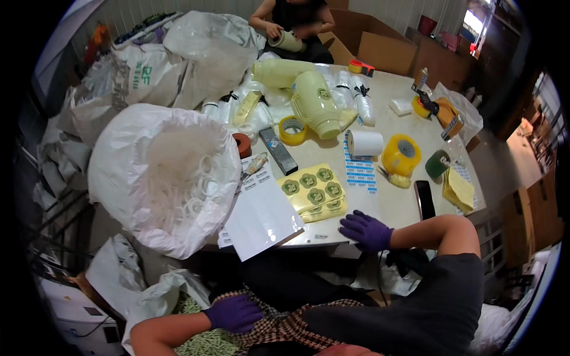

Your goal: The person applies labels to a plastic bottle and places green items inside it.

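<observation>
My right hand point(364, 229) in a purple glove lies flat on the near table edge, fingers apart and nothing in it. Just beyond it is a yellow sheet of round green stickers point(314, 193), with white paper sheets point(261, 216) to its left. My left hand point(234, 313), also in a purple glove, rests on the checked apron point(285, 325) over my lap, fingers laid out and holding nothing that shows. Beside that hand is an open white sack of thin pale-green strips point(205, 332). Two pale-green thermos-like jugs point(316, 107) lie on the table farther off.
A large white bag of clear rings point(113, 160) bulges at the left. Tape rolls point(401, 154), a white label roll point(365, 143), a phone point(425, 199) and a yellow cloth point(458, 190) lie on the table point(392, 204). Across it, another person's hands hold a pale-green cylinder point(287, 41).
</observation>
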Demonstrator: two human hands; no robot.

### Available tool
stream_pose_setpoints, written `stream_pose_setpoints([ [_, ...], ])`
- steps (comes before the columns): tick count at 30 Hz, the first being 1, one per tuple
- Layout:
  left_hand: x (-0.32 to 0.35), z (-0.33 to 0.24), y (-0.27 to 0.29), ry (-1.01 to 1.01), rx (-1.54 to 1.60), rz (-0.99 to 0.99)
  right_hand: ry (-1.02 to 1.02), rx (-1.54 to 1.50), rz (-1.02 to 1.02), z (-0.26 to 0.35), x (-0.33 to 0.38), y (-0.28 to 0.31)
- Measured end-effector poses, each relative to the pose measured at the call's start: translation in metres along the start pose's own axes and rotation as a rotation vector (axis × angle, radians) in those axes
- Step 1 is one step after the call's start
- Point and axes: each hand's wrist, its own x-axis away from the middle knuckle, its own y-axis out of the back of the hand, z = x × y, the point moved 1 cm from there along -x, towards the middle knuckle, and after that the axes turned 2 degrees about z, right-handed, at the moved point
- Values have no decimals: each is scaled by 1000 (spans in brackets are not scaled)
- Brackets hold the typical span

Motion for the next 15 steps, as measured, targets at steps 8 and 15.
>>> stream_pose_setpoints([
  [8, 10, -4, -13, 155, -39, -116, -21, 8, -70, 11, -4, 8],
  [15, 21, -25, -42, 637, -226, -547, -88, 40, -117, 19, 7, 2],
])
